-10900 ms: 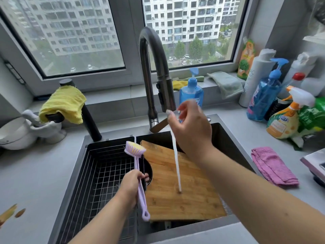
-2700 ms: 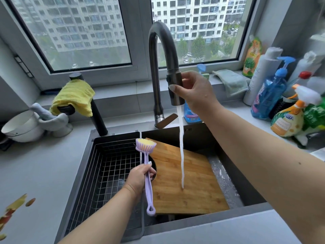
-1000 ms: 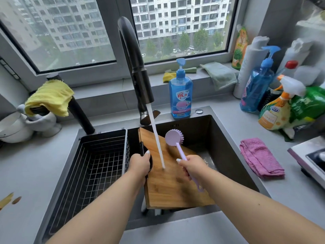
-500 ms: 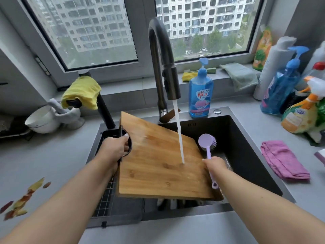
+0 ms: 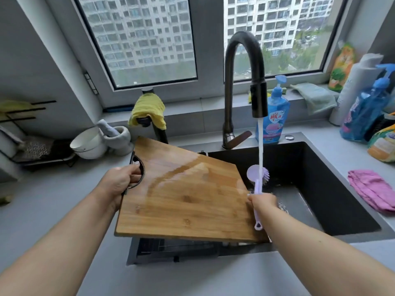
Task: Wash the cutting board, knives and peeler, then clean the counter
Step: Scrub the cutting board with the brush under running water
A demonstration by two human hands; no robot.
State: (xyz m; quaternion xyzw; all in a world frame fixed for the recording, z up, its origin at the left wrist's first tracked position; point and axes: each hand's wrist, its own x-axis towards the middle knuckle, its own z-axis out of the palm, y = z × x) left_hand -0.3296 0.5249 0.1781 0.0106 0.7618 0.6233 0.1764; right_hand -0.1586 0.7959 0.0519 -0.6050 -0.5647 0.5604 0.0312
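Two hands are working over the sink and the washing step is in full swing. Biggest thing first: the cutting board is being held up, tilted, over the left part of the basin, wet across its top. The left hand is gripping it through the handle hole, fingers curled round the edge. The faucet is running, its stream falling just off the board's right edge onto the dish brush, which the right hand is clasping by the handle. Next, I'd judge, the wetted bristles are heading onto the board, so the left hand will need to brace it firmly.
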